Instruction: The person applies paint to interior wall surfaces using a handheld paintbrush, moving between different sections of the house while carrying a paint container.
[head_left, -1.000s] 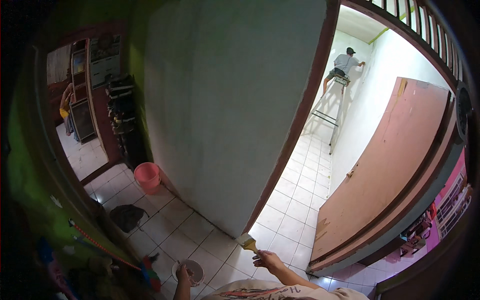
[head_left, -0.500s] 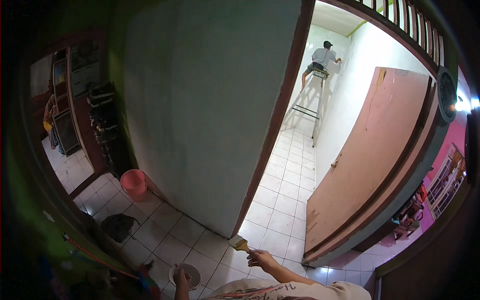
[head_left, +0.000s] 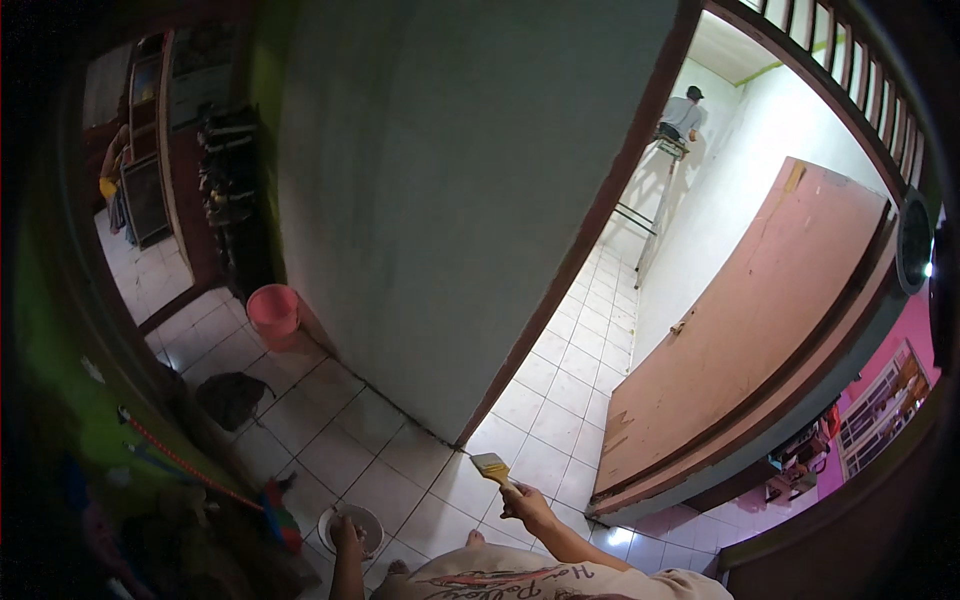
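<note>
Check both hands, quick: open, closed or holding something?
Left hand: holding the pale bucket; exact finger grip is unclear.
Right hand: closed, holding the paintbrush.

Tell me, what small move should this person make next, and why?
Perhaps bring the paintbrush over the pale bucket: the right hand holds the paintbrush out, its bristles seemingly clear of the wall, while the left hand holds the bucket seemingly within easy reach. I can't make out the bucket's contents.
</note>
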